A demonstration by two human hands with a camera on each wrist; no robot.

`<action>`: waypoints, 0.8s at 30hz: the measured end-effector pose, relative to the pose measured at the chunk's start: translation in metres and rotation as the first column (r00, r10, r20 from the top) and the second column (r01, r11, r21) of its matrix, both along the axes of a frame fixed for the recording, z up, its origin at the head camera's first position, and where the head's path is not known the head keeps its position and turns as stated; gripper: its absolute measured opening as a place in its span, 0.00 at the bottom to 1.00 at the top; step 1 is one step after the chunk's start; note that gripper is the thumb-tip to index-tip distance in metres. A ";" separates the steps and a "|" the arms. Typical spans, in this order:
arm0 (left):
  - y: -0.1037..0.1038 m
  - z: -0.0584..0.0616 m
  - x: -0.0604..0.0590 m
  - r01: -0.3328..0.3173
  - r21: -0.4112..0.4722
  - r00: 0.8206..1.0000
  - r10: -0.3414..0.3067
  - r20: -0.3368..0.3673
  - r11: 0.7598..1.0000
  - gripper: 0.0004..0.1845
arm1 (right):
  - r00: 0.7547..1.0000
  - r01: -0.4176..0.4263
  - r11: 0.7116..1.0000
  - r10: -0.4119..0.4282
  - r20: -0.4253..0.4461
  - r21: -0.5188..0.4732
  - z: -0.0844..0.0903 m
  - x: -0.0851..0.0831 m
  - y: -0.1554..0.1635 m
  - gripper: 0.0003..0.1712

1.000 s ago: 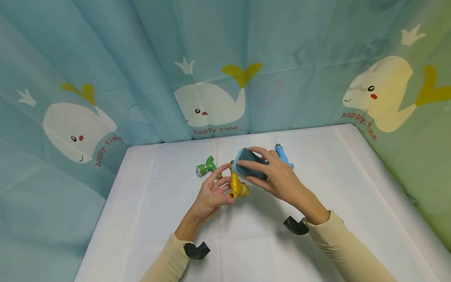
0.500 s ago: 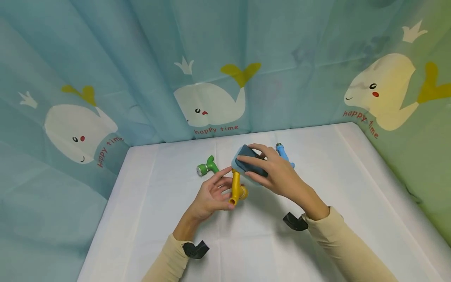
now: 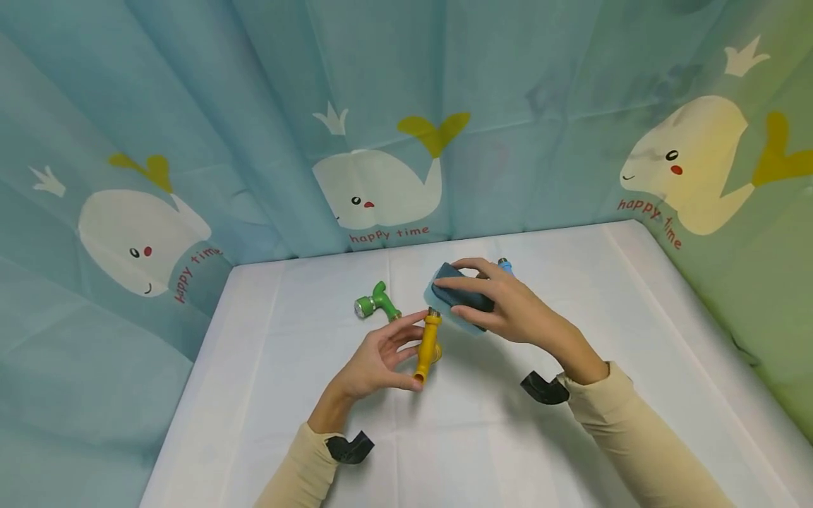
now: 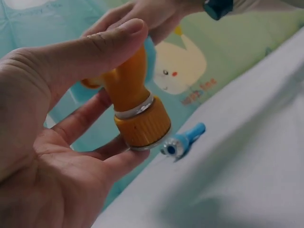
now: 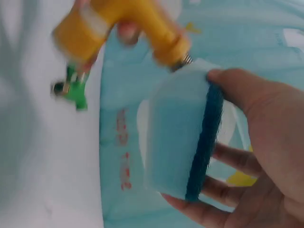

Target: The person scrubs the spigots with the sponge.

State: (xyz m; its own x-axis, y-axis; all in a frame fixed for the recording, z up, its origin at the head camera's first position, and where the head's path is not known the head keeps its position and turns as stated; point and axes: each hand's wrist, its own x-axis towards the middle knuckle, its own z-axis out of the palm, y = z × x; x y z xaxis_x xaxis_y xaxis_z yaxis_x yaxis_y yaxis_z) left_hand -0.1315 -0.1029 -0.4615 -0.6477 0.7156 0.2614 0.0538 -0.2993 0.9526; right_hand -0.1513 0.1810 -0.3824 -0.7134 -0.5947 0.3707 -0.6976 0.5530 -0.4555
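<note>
Your left hand [image 3: 375, 360], in the centre of the head view, holds the yellow tap [image 3: 427, 346] between thumb and fingers, lifted above the white table [image 3: 267, 395]. In the left wrist view the thumb lies along the tap's body and the fingertips support its ribbed collar from below. The tap looks like hard plastic with a metal ring, so I judge it light and stiff, but smooth and a little slippery. The ribbed collar seems the best place to take hold, because there the fingers will not slide.

Your right hand [image 3: 508, 310], just right of centre, grips the sponge [image 3: 460, 300] with the thumb on one side and the fingers on the other. The sponge has a light blue soft part and a dark scrubbing layer. I judge it very light and soft, so it will squash under pressure; hold it by its long edges. Its lower corner touches the upper end of the tap.

The green tap [image 3: 375, 302] lies on the table above your left hand. The blue tap [image 3: 504, 265] is mostly hidden behind your right hand.
</note>
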 end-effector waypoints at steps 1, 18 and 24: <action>0.000 0.000 0.000 0.010 0.001 1.000 -0.010 0.002 1.000 0.53 | 0.999 -0.024 1.000 0.024 0.028 -0.017 0.000 0.000 0.000 0.24; 0.003 -0.001 -0.004 0.019 0.138 0.998 -0.028 0.059 0.990 0.55 | 1.000 0.010 0.985 -0.012 -0.012 -0.171 -0.010 0.009 0.000 0.28; 0.008 -0.006 -0.005 -0.133 0.167 0.983 0.108 0.149 0.977 0.57 | 0.989 -0.028 0.992 0.010 -0.149 -0.120 -0.028 0.034 -0.020 0.27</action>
State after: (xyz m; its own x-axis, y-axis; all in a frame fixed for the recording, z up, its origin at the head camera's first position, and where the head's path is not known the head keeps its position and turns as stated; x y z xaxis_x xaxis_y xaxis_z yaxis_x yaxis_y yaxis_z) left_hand -0.1370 -0.0947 -0.4677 -0.7648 0.5811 0.2780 -0.0285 -0.4616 0.8866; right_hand -0.1176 0.1605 -0.4101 -0.6346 -0.5514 0.5416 -0.7720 0.4860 -0.4097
